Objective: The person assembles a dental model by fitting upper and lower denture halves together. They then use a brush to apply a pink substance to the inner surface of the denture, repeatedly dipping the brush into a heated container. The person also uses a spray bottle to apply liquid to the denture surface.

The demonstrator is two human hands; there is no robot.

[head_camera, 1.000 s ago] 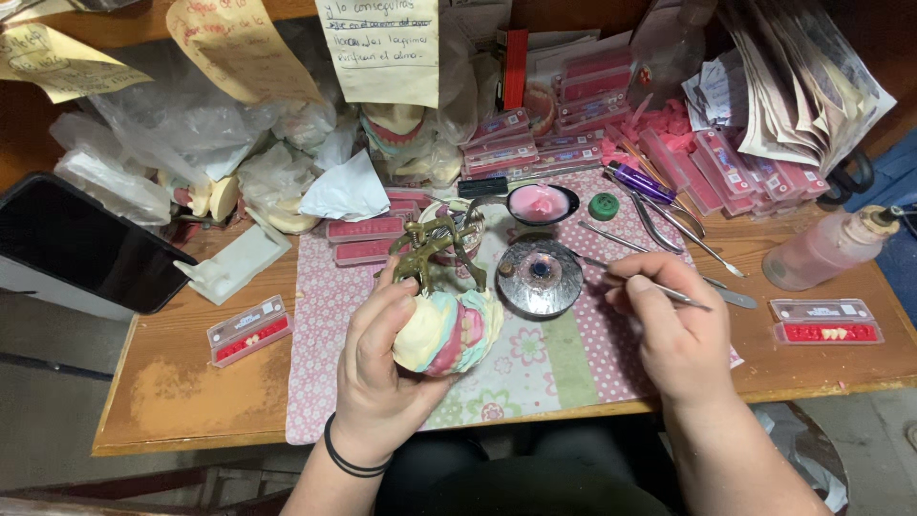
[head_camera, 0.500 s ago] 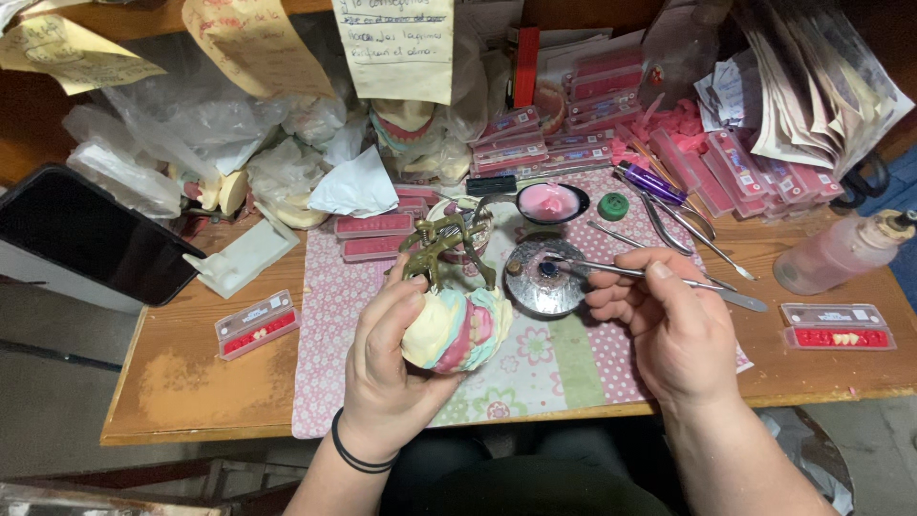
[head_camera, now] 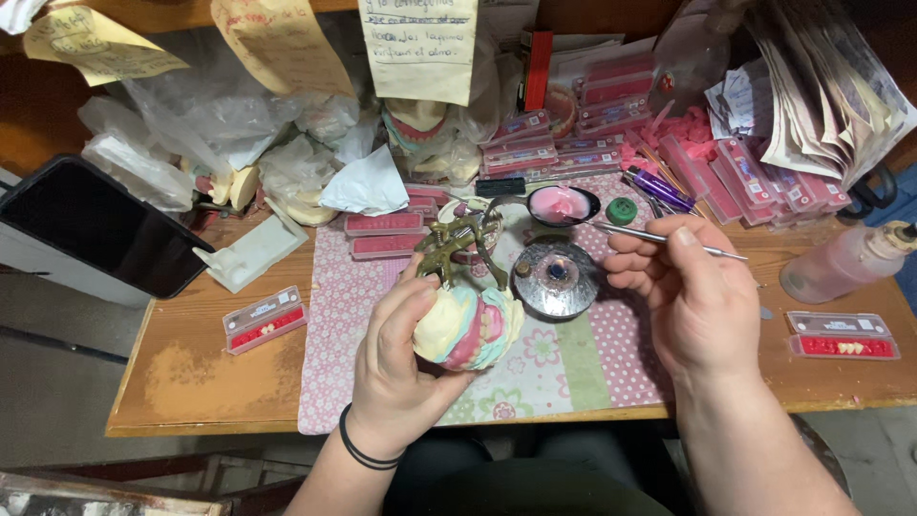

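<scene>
While left hand (head_camera: pixel 401 368) cups lumpy plaster model (head_camera: pixel 468 325), right hand (head_camera: pixel 688 296) pinches thin metal tool (head_camera: pixel 659 238).

Left hand (head_camera: pixel 396 368) grips dental model (head_camera: pixel 468 325); right hand (head_camera: pixel 683 296) holds metal tool (head_camera: pixel 659 237).

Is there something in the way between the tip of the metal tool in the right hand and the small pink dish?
Nothing visible blocks it. The right hand holds the metal tool, whose tip already reaches the pink dish.
</scene>
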